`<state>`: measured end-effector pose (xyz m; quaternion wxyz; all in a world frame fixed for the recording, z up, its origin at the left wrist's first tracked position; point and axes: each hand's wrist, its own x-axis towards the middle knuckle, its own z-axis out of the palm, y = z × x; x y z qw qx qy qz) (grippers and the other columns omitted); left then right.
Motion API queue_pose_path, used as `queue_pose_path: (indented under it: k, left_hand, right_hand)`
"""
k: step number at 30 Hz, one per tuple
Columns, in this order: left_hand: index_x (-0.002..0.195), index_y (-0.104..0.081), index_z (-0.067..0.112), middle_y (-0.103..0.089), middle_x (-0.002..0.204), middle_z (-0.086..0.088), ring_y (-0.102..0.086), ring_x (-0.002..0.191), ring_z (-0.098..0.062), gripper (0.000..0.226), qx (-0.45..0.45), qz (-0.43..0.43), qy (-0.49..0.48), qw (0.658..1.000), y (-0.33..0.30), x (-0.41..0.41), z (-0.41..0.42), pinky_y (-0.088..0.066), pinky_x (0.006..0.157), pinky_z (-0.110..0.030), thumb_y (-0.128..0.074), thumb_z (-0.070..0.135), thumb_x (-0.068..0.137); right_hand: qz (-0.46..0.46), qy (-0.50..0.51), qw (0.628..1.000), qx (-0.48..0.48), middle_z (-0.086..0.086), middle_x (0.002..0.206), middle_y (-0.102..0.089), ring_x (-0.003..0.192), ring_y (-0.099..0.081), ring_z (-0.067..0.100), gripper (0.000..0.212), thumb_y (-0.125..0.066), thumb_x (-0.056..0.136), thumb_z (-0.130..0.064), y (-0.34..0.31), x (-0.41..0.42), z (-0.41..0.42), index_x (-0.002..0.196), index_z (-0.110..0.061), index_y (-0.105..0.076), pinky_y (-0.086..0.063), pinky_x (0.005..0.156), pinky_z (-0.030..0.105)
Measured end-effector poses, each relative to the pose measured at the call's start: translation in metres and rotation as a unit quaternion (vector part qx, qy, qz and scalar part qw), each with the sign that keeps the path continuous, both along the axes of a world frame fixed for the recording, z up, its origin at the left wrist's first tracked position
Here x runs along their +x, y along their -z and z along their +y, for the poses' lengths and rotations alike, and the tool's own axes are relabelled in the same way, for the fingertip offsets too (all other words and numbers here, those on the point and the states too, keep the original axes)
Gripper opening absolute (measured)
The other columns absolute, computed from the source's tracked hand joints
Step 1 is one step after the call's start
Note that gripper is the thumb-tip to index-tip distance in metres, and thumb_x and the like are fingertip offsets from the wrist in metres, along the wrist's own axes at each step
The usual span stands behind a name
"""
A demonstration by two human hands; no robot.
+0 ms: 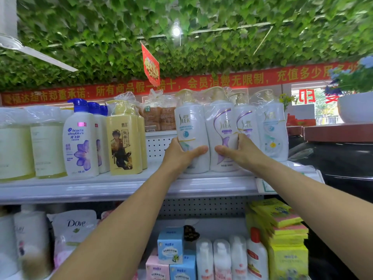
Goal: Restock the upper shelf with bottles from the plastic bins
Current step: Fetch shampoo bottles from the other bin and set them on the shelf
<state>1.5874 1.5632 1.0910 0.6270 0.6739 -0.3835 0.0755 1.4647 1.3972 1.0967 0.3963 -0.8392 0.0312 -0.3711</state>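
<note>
Two white SLEK bottles with plastic-wrapped caps stand side by side on the upper shelf [129, 186]. My left hand [179, 153] grips the left bottle [189, 122], which has a pale blue label. My right hand [236, 151] grips the right bottle [220, 122], which has a purple swirl. Both bottles stand upright with their bases on the shelf. Behind them to the right stand two more SLEK bottles [272, 130]. The plastic bins are out of view.
Left on the upper shelf stand yellow bottles [123, 142], Head & Shoulders pump bottles [80, 146] and pale green bottles [46, 146]. A gap lies between the yellow bottles and my left hand. The lower shelf holds Dove pouches [74, 229], boxes and small white bottles [222, 259]. A black counter [343, 168] stands at right.
</note>
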Motion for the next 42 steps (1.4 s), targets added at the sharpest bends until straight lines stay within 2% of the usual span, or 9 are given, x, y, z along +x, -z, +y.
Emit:
queue_pose_path:
  k: [6,13,16,19,28,32,36,38,42]
  left_hand:
    - [0.123,-0.056,0.014,-0.070,0.113,-0.003,-0.067,0.103,-0.020,0.065,0.025,0.018,-0.008,0.999,-0.003,0.000,0.000,-0.055,0.096,-0.042,-0.087,0.039,0.071]
    - [0.104,-0.064,0.024,-0.073,0.101,0.003,-0.069,0.096,-0.015,0.041,0.019,0.013,-0.013,1.000,-0.001,-0.003,0.000,-0.056,0.091,-0.037,-0.087,0.035,0.073]
    - [0.107,-0.063,0.022,-0.073,0.102,0.003,-0.069,0.093,-0.012,0.047,0.006,0.018,-0.031,0.999,0.000,-0.003,-0.002,-0.057,0.082,-0.030,-0.088,0.037,0.070]
    - [0.117,-0.061,0.016,-0.072,0.107,0.000,-0.069,0.095,-0.015,0.063,-0.003,0.033,-0.050,0.998,-0.001,-0.002,-0.003,-0.058,0.086,-0.035,-0.090,0.038,0.066]
    - [0.121,-0.059,0.015,-0.071,0.110,0.001,-0.070,0.096,-0.016,0.072,0.005,0.033,-0.061,0.998,-0.002,-0.003,0.002,-0.060,0.085,-0.038,-0.091,0.043,0.062]
    - [0.118,-0.058,0.018,-0.070,0.108,0.004,-0.068,0.095,-0.013,0.072,0.007,0.023,-0.069,0.997,0.000,-0.006,0.004,-0.059,0.083,-0.035,-0.090,0.048,0.061]
    - [0.124,-0.052,0.019,-0.065,0.109,0.011,-0.063,0.093,-0.001,0.075,-0.030,-0.006,-0.081,0.996,0.003,-0.014,0.004,-0.055,0.080,-0.024,-0.089,0.047,0.065]
    - [0.129,-0.044,0.025,-0.059,0.112,0.015,-0.058,0.093,0.010,0.073,-0.081,-0.021,-0.070,0.994,0.004,-0.021,0.006,-0.049,0.075,-0.013,-0.084,0.047,0.072]
    - [0.136,-0.045,0.017,-0.057,0.123,0.005,-0.056,0.110,-0.007,0.055,-0.203,0.030,-0.101,0.974,0.016,-0.038,0.018,-0.049,0.096,-0.026,-0.068,0.037,0.091]
  right_hand:
    - [-0.025,0.039,0.999,0.013,0.004,0.116,-0.063,0.109,-0.059,0.018,0.061,-0.080,0.077,-0.041,0.005,0.004,0.001,0.121,-0.009,-0.051,-0.045,0.097,0.035]
    - [-0.013,0.035,0.999,0.000,-0.005,0.099,-0.064,0.094,-0.060,0.009,0.050,-0.085,0.072,-0.034,0.006,0.000,0.000,0.107,-0.017,-0.053,-0.043,0.074,0.021]
    - [-0.002,0.047,0.999,0.003,-0.002,0.109,-0.063,0.102,-0.059,0.013,0.064,-0.085,0.070,-0.038,0.006,-0.002,-0.001,0.119,-0.016,-0.049,-0.048,0.089,0.031]
    - [0.005,0.053,0.999,0.002,0.000,0.112,-0.063,0.106,-0.060,0.017,0.068,-0.085,0.069,-0.040,0.006,-0.002,-0.001,0.120,-0.015,-0.049,-0.048,0.097,0.038]
    - [0.009,0.070,0.997,0.002,0.000,0.111,-0.065,0.104,-0.061,0.018,0.068,-0.085,0.068,-0.043,0.008,-0.001,0.002,0.118,-0.014,-0.051,-0.049,0.095,0.039]
    - [0.017,0.086,0.996,-0.014,-0.002,0.111,-0.062,0.105,-0.059,0.017,0.065,-0.083,0.072,-0.043,0.007,-0.003,0.008,0.119,-0.015,-0.049,-0.044,0.082,0.029]
    - [0.074,0.157,0.981,-0.085,0.010,0.125,-0.058,0.114,-0.054,0.028,0.076,-0.074,0.080,-0.047,0.005,-0.008,0.015,0.133,-0.005,-0.040,-0.045,0.095,0.040]
    - [0.047,0.189,0.974,-0.117,0.013,0.129,-0.055,0.118,-0.053,0.031,0.071,-0.069,0.084,-0.048,0.011,-0.015,0.021,0.133,-0.005,-0.041,-0.045,0.097,0.045]
    - [-0.105,0.198,0.967,-0.120,0.009,0.131,-0.052,0.122,-0.050,0.025,0.053,-0.062,0.093,-0.033,0.032,-0.036,0.036,0.138,-0.012,-0.044,-0.044,0.099,0.046]
